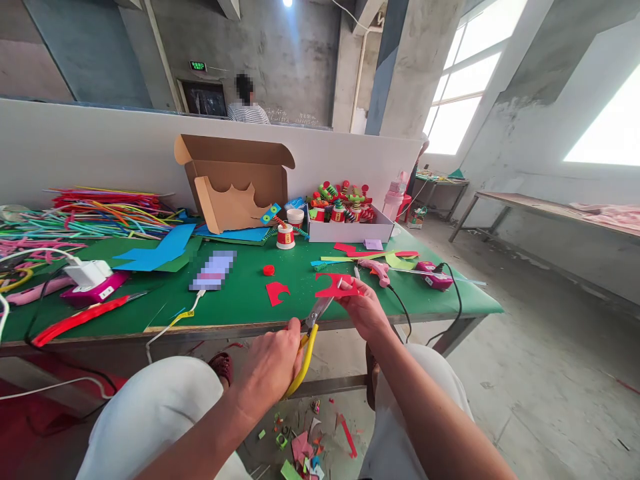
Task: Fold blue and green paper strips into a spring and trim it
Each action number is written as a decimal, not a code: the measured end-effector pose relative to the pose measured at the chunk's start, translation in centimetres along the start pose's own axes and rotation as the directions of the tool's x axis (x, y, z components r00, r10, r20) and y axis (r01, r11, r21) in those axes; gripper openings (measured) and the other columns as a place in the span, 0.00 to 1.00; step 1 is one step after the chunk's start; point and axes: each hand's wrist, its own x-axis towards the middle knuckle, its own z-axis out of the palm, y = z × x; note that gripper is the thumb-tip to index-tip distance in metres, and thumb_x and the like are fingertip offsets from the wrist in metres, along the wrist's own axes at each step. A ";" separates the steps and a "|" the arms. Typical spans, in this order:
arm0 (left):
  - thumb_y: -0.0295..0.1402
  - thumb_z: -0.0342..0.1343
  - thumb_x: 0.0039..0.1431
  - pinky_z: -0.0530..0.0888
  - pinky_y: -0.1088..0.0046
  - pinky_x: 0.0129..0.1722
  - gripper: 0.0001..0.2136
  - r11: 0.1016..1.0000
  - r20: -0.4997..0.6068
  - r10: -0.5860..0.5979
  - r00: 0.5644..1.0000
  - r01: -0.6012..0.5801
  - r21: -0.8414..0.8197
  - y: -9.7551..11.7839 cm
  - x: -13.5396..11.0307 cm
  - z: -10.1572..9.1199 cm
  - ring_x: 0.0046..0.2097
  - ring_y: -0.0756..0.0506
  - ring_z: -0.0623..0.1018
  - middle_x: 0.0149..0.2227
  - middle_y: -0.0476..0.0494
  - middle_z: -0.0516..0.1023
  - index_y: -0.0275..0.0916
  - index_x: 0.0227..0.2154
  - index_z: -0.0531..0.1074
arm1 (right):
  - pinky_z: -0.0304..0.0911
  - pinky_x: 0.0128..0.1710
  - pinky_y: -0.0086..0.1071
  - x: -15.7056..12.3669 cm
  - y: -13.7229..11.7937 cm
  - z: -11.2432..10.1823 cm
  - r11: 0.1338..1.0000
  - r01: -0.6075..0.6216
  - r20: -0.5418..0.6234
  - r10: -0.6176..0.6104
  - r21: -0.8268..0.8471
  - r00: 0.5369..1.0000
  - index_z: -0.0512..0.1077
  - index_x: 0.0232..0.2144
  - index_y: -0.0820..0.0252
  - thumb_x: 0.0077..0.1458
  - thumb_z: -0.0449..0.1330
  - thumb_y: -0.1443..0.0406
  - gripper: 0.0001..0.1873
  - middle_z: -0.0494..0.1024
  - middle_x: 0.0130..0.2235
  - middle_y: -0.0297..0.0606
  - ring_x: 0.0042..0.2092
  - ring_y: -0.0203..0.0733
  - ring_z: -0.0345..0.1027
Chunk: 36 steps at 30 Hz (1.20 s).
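My left hand (274,363) is closed on scissors (312,340) with yellow handles, held just past the table's front edge. Their blades point up and to the right, meeting a red paper sheet (330,285) with curved cut-outs. My right hand (364,308) pinches this sheet by its right end. A short pale shiny tip shows by my right fingers; whether it belongs to the blades I cannot tell. On the table behind lie a notched red paper scrap (276,293) and a small round red piece (269,270).
A pink glue gun (376,270) with a black cable lies right. A white box (350,232) holds several red-and-green figures. One cup figure (285,237) stands before an open cardboard box (240,160). A phone (214,270), red-handled knife-like tool (83,320) and pipe cleaners (100,213) lie left.
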 end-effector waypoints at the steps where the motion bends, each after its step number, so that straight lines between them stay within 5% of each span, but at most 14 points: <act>1: 0.28 0.43 0.60 0.73 0.62 0.31 0.07 1.000 -0.002 0.000 1.000 0.000 0.000 0.0 0.0 0.0 0.38 0.32 0.81 0.31 0.36 0.80 0.37 0.40 0.63 | 0.63 0.38 0.31 0.0 0.0 0.0 1.000 0.001 -0.001 -0.001 0.000 1.000 0.76 0.23 0.58 0.39 0.71 0.59 0.11 0.76 0.26 0.31 0.30 0.34 0.66; 36: 0.31 0.43 0.61 0.74 0.63 0.32 0.08 1.000 0.011 0.011 1.000 -0.011 -0.009 0.1 0.0 -0.2 0.38 0.32 0.81 0.31 0.36 0.81 0.38 0.40 0.63 | 0.64 0.39 0.34 -0.4 -0.3 0.4 0.998 -0.017 0.031 0.018 -0.057 0.999 0.77 0.24 0.57 0.37 0.71 0.58 0.11 0.78 0.28 0.34 0.31 0.37 0.68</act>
